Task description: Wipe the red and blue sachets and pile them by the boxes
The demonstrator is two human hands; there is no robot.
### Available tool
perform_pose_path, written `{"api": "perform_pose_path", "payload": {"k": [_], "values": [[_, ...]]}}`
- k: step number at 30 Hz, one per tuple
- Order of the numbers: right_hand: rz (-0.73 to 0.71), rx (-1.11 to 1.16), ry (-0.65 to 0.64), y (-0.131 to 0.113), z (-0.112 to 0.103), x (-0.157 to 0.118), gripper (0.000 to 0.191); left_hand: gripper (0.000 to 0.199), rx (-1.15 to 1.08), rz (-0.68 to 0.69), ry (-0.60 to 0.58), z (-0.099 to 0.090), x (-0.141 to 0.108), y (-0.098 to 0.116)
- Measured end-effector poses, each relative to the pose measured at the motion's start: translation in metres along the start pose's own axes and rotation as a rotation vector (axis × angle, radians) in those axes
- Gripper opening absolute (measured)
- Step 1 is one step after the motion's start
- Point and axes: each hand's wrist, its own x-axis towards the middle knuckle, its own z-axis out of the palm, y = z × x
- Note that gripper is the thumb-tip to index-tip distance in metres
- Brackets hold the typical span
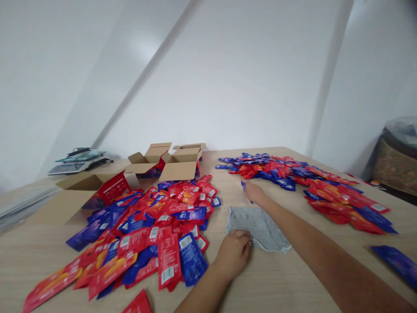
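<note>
My right hand (256, 194) reaches over the table beyond a grey cloth (257, 227), its fingers closed on a small blue packet (243, 186). Most of that packet is hidden by the hand. Nearer to me, my left hand (235, 252) rests at the cloth's near left corner with its fingers curled in. What those fingers hold, if anything, is hidden. The cloth lies flat and looks knitted. Left of my left hand spreads a large heap of red and blue packets (169, 261). Past my right hand lies a second heap of such packets (270, 167).
Open cardboard boxes (78, 195) stand behind the left heap. A flat scale-like device (78, 163) with cables sits at the far left, with stacked flat sheets (26, 208) before it. One blue packet (397, 263) lies at the right. A brown patterned object (395, 163) stands beyond the table's right edge.
</note>
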Motion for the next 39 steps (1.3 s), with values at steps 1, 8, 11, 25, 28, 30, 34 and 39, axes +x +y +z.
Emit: {"api": "perform_pose_path", "payload": {"k": [1, 8, 11, 25, 28, 30, 34, 39], "values": [[-0.005, 0.049, -0.011, 0.0, -0.005, 0.003, 0.04, 0.028, -0.003, -0.003, -0.002, 0.0, 0.0, 0.0], [-0.189, 0.616, 0.029, 0.011, -0.024, 0.023, 0.048, 0.03, -0.048, -0.007, 0.027, 0.0, -0.001, -0.002], [0.084, 0.441, 0.157, 0.049, -0.026, 0.028, 0.046, 0.03, -0.051, -0.008, 0.039, 0.001, -0.001, -0.003], [0.635, -0.3, 0.443, 0.226, -0.017, -0.041, 0.068, 0.03, -0.066, -0.031, 0.052, 0.003, 0.002, -0.007], [0.729, -0.236, 0.321, 0.244, -0.019, -0.04, 0.071, 0.029, -0.059, -0.024, 0.054, 0.002, 0.002, -0.006], [0.73, -0.191, 0.266, 0.247, -0.021, -0.036, 0.062, 0.029, -0.053, -0.023, 0.052, 0.002, 0.003, -0.006], [0.656, -0.163, 0.236, 0.231, -0.021, -0.032, 0.049, 0.029, -0.057, -0.036, 0.054, 0.003, 0.003, -0.006], [0.373, -0.211, 0.322, 0.162, 0.0, -0.018, 0.055, 0.03, -0.082, -0.039, 0.064, 0.004, 0.003, -0.006]]}}
